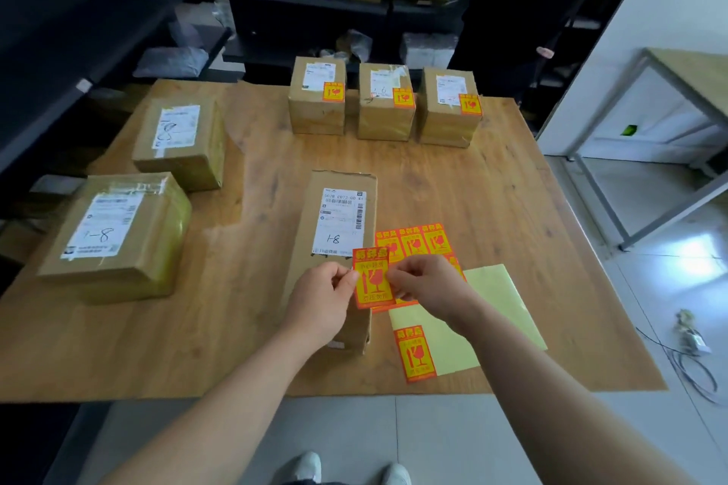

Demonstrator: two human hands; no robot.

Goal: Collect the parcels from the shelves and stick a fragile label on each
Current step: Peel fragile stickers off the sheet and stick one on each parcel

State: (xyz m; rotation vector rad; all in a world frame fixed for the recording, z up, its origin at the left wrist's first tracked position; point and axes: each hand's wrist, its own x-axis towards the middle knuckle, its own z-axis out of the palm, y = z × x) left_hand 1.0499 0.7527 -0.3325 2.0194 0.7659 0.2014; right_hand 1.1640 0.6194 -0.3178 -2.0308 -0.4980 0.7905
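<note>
head view | left hand (pixel 324 297) pinches left edge of fragile label (pixel 372 279) | right hand (pixel 425 281) pinches its right edge | label held above near end of long parcel (pixel 335 232) on wooden table (pixel 492 208) | label sheet (pixel 423 242) just beside parcel | three labelled boxes (pixel 384 102) at far edge

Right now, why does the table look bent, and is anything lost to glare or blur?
Head view: the wide-angle lens bows the edges of the table; glare washes out floor tiles at right; the back shelves are dim and soft; the fragile label pinched by the left hand and right hand looks fairly sharp.
</note>
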